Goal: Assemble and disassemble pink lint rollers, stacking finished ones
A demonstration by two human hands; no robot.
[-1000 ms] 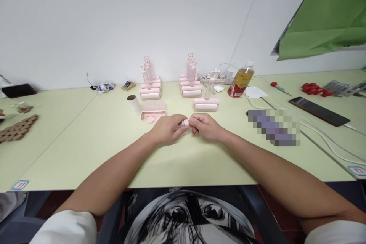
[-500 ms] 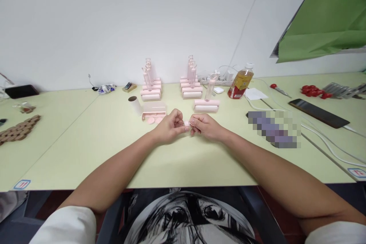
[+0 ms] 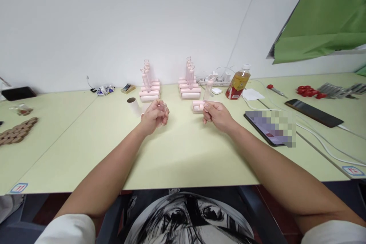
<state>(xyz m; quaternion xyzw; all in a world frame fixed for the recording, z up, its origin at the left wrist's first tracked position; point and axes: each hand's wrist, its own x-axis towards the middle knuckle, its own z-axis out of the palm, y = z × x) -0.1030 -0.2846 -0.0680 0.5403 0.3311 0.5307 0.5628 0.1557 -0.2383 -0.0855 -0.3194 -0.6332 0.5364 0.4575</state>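
My left hand point(image 3: 154, 116) is closed around a small clear tube point(image 3: 164, 105) whose end sticks up above the fingers. My right hand point(image 3: 217, 114) is a hand's width to the right, fingers pinched on a small pink piece that I cannot make out. It sits just in front of a pink roller point(image 3: 198, 106) with a clear upright handle point(image 3: 208, 90). Behind the hands stand two stacks of pink rollers point(image 3: 150, 92) point(image 3: 190, 88). A cardboard tube point(image 3: 133, 105) stands left of my left hand.
A bottle of amber liquid point(image 3: 238, 83) and a power strip point(image 3: 217, 81) stand at the back. A phone point(image 3: 268, 122), a black phone point(image 3: 314, 112) and white cables point(image 3: 328, 145) lie right. Red parts point(image 3: 310, 90) lie far right; a brown mat point(image 3: 17, 131) lies far left.
My hands were joined on one small pink-capped piece; now they have come apart, the left moving back and left with the clear tube, the right moving back and right toward the roller.
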